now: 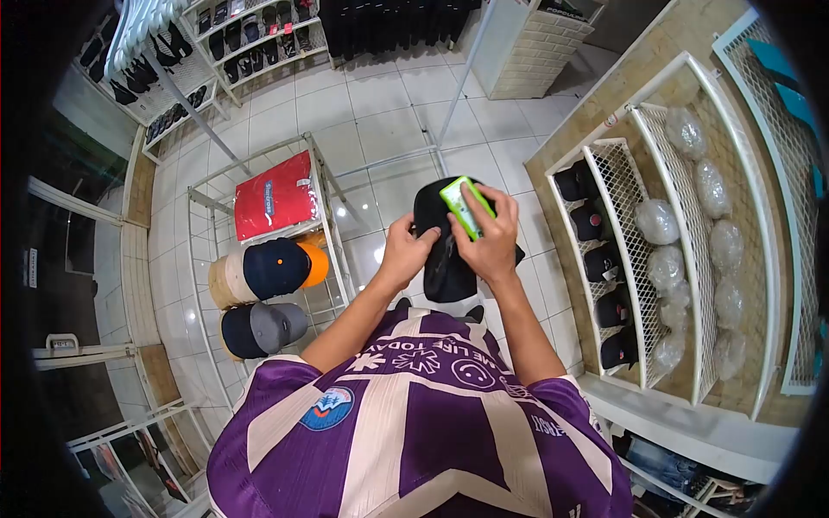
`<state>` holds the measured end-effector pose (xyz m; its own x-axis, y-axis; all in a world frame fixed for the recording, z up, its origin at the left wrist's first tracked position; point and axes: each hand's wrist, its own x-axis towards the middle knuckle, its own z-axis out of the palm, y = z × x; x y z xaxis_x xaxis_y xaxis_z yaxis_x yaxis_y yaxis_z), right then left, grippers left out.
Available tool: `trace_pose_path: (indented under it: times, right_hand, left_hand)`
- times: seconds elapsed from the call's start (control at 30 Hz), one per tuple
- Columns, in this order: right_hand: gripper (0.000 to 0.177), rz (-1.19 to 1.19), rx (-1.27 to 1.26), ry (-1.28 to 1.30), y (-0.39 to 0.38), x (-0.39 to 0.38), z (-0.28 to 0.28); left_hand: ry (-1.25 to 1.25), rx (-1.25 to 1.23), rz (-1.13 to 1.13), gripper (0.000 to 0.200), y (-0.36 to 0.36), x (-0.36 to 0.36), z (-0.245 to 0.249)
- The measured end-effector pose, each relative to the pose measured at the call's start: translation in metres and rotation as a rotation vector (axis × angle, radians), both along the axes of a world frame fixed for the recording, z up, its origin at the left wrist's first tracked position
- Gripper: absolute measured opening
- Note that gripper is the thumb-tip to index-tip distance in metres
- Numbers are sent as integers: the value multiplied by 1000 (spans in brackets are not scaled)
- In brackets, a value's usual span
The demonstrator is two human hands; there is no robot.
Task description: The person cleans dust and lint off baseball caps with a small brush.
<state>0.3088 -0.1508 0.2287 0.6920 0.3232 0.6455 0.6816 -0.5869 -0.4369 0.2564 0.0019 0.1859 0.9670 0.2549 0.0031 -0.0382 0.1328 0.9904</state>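
A black cap point(449, 274) is held up in front of my chest, between my two hands. My left hand point(404, 252) pinches the cap's left side, thumb on top. My right hand point(492, 233) is closed around a small bright green packet point(458, 200) with a white patch, keeping it against the upper part of the cap. The right thumb and fingertips also rest at the cap's fabric. What lies under the cap is hidden.
To the left stands a white wire rack point(203, 259) with a red packaged garment point(275, 197) and stacked caps point(276, 268). White mesh shelves point(639, 250) on the right hold dark caps and plastic-wrapped bundles point(658, 222). Clothes hangers point(138, 39) hang at upper left.
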Motion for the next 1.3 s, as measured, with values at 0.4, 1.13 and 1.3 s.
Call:
trace_pose_path:
  times: [0.4,1.13,1.3]
  right_hand:
    - [58,9,-201,-83,7,3,-26]
    - [54,-117,-168,-27,11,4,-34]
    - [55,-159,-153,77,-29,-7,-50]
  left_hand:
    - [-9,344,156,21,2,0,-1]
    - [32,505,144,22,10,0,12]
    - [80,320,312,25,46,9,-15]
